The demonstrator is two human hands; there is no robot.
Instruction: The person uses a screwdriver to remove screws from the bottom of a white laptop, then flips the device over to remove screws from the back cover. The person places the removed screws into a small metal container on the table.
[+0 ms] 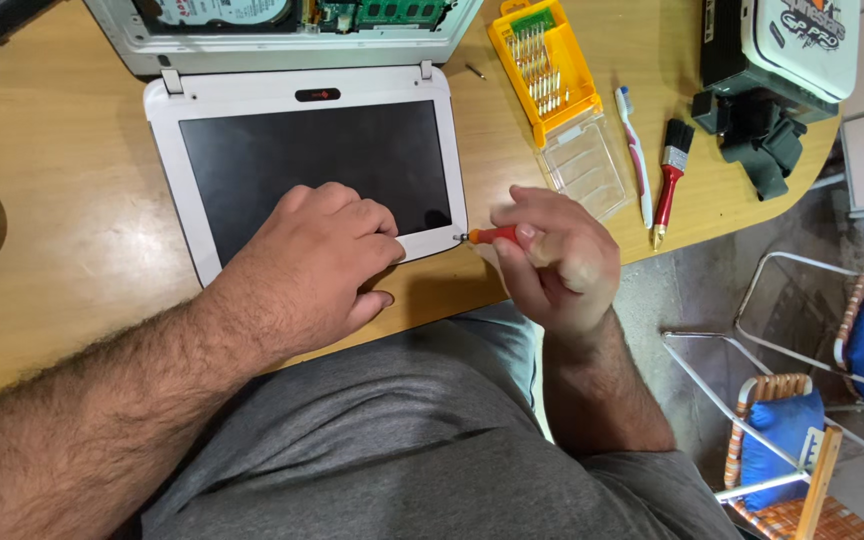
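A small white laptop (302, 85) lies opened flat on the wooden table, its dark screen facing up and its base showing exposed circuit boards at the far edge. My left hand (317, 265) rests palm-down on the lower part of the screen, pressing the bezel. My right hand (557, 260) grips a small screwdriver with an orange-red handle (492, 235). Its tip touches the screen bezel's lower right corner.
A yellow case of screwdriver bits (540, 62) with a clear lid lies open to the right. Beside it are a toothbrush (636, 150), a red-handled paintbrush (668, 180) and a black-and-white device (772, 60). Chairs with blue cushions (787, 425) stand on the floor at right.
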